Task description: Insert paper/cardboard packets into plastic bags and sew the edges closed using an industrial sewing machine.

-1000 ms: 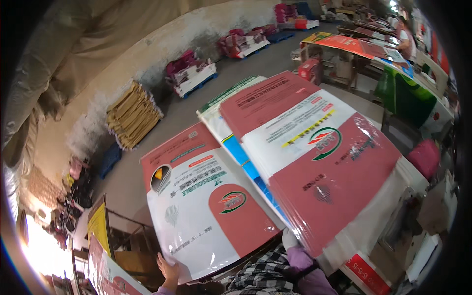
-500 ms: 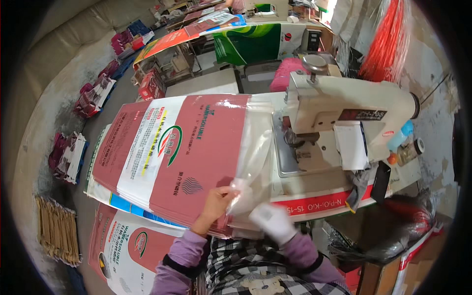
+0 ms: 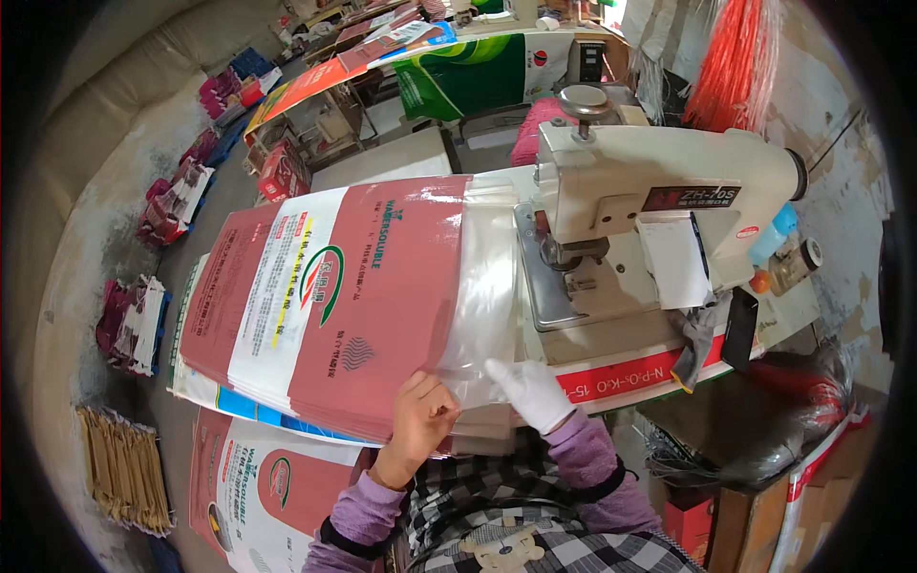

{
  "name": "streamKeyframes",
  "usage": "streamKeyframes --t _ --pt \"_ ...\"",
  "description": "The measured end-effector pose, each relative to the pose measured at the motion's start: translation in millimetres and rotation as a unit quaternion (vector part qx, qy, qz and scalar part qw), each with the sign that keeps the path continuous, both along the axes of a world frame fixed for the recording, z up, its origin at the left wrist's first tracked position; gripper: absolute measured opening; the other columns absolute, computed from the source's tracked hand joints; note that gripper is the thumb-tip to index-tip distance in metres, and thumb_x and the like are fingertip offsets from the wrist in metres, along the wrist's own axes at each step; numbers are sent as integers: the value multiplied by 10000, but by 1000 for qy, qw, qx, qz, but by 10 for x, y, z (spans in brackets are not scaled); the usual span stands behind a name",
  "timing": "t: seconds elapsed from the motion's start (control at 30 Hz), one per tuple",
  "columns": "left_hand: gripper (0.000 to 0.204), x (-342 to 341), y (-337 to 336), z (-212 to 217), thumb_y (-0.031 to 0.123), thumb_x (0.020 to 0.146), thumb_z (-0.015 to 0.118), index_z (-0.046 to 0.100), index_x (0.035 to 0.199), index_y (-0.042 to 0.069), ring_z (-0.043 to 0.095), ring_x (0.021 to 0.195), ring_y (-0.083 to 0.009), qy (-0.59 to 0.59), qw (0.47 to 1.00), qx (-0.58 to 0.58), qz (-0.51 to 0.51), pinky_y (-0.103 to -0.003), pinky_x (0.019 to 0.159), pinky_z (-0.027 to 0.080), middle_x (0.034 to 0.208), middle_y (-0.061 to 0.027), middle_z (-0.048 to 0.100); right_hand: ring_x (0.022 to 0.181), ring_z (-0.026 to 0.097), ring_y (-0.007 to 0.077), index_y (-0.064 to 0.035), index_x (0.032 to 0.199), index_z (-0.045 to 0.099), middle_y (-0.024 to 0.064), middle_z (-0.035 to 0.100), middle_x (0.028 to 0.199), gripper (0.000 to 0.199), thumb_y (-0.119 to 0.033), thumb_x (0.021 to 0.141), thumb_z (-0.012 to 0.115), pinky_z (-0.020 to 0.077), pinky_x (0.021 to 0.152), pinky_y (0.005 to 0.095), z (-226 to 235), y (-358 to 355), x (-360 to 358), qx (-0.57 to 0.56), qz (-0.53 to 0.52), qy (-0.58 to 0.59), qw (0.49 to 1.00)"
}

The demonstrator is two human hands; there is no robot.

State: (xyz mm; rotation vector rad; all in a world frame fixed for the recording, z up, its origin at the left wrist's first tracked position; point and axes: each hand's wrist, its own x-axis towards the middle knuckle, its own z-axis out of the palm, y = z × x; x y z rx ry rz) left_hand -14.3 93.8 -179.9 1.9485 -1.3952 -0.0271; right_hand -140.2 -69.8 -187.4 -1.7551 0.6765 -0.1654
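A thick stack of red and white printed sacks (image 3: 353,296) lies across the work table, with a clear plastic liner (image 3: 487,286) sticking out of the top sack toward the sewing machine (image 3: 659,201). My bare left hand (image 3: 420,415) pinches the near edge of the top sack, fingers curled over it. My right hand (image 3: 530,392), in a white glove, presses flat on the near corner of the clear liner, fingers pointing left. The machine's needle area (image 3: 564,253) is just beyond the liner's right edge.
More printed sacks (image 3: 253,477) lie lower left on the floor. Bundles of sacks (image 3: 134,325) and a tan stack (image 3: 119,468) line the left wall. A green sack (image 3: 468,76) stands behind the table. Orange strings (image 3: 731,57) hang at upper right; a black bag (image 3: 764,420) sits at right.
The view swung from the sack piles on the floor to the sewing machine. Both hands now rest on the near edge of the top sack and its liner.
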Motion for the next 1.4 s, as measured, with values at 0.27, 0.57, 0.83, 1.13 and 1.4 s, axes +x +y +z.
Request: streamKeyframes --t 0.27,0.57,0.83,1.13,1.4 --pt "229 -89 61 30 -61 649 694 537 730 85 643 836 -270 9 994 24 -107 -333 696 513 909 -54 672 718 589 91 19 953 697 13 674 782 293 -261 922 619 485 679 264 -329 61 3 156 28 -60 986" --pt "182 116 -196 -46 79 838 739 655 986 16 624 667 -83 430 891 142 24 -240 543 510 785 -13 662 742 589 54 13 900 708 13 679 813 222 -208 902 684 472 659 222 -471 396 381 333 -117 -146 924" --pt "81 417 -99 -24 76 876 685 681 898 -2 588 637 -84 565 813 -100 102 -212 608 480 773 -39 661 481 461 112 -23 698 640 51 524 536 303 -218 929 640 373 496 309 -576 125 247 -64 -134 -148 978" --pt "182 192 223 44 122 961 573 664 933 -34 566 964 -136 525 839 -112 86 -274 800 461 1041 -93 633 749 628 212 -14 887 598 85 629 793 145 -115 841 693 498 684 341 289 501 352 -25 139 -145 979" --pt "230 330 304 150 252 831 657 665 794 26 630 623 -384 -148 913 369 95 -413 588 512 693 -167 658 842 658 230 -50 1031 665 91 654 909 203 -186 879 664 511 777 335 -269 746 480 40 53 -235 970"
